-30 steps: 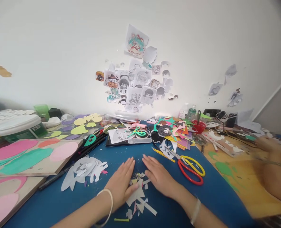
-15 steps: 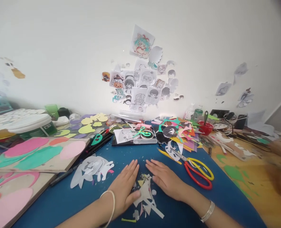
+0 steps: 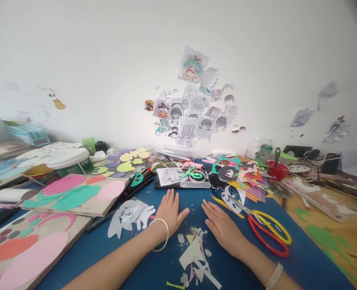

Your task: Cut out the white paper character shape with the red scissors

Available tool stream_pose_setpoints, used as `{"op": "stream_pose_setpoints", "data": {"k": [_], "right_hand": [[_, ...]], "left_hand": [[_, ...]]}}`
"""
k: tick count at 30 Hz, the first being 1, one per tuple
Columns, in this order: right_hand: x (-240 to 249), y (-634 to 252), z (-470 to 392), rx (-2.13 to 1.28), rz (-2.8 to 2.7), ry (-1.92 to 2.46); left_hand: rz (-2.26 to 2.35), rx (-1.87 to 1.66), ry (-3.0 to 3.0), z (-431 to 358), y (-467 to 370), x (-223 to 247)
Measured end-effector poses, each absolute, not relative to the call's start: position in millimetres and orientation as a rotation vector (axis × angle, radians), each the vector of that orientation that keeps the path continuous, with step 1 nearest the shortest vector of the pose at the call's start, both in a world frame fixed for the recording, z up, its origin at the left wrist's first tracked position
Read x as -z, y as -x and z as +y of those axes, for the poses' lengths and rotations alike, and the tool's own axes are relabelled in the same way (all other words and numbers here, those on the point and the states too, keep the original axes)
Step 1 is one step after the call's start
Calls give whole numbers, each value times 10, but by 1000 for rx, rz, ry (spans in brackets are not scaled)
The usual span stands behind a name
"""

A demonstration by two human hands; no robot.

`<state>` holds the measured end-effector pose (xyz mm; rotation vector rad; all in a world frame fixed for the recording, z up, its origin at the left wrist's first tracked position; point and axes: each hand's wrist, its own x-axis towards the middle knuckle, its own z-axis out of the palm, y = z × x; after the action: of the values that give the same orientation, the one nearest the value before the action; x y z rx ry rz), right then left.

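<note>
My left hand (image 3: 171, 212) lies palm down on the blue table mat (image 3: 154, 262), fingers stretched forward and thumb out to the right. My right hand (image 3: 222, 226) rests flat on the mat too, its fingers pointing away and to the left. Neither holds anything. Between and below them is a small heap of paper scraps (image 3: 194, 253), mostly white, with bits of yellow and pink. White and grey paper cutouts (image 3: 130, 216) lie just left of my left hand. To the right of my right hand are large scissors (image 3: 269, 225) with one red and one yellow handle loop.
Boards with coloured paper shapes (image 3: 75, 193) sit at left, near a white tub (image 3: 68, 159). Green-handled scissors (image 3: 192, 173) lie on a black case at the back. A pile of coloured paper offcuts (image 3: 248, 173) and a red bowl (image 3: 277, 171) stand at back right.
My left hand has moved forward and away from the scraps, its thumb no longer over them. My right hand stays flat beside them. The whole view has shifted slightly left.
</note>
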<state>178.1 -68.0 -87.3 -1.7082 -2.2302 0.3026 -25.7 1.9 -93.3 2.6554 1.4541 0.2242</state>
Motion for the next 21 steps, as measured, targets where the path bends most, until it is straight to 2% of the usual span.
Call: {"op": "stream_pose_setpoints", "data": {"k": [2, 7, 11, 15, 17, 21], "right_hand": [[873, -1780, -671, -290, -2203, 1724], [852, -1779, -681, -276, -2208, 1682], [850, -1785, -684, -288, -2199, 1708], [857, -1797, -684, -305, -2182, 1706], [828, -1795, -707, -344, -2157, 1687], [735, -1783, -791, -501, -2038, 1642]], "left_hand": [[1395, -259, -2686, 76, 208, 930], [718, -308, -2826, 80, 198, 1012], [997, -294, -2758, 111, 186, 910], [619, -180, -2730, 35, 193, 763], [532, -243, -2587, -45, 257, 677], [719, -589, -1988, -323, 507, 531]]}}
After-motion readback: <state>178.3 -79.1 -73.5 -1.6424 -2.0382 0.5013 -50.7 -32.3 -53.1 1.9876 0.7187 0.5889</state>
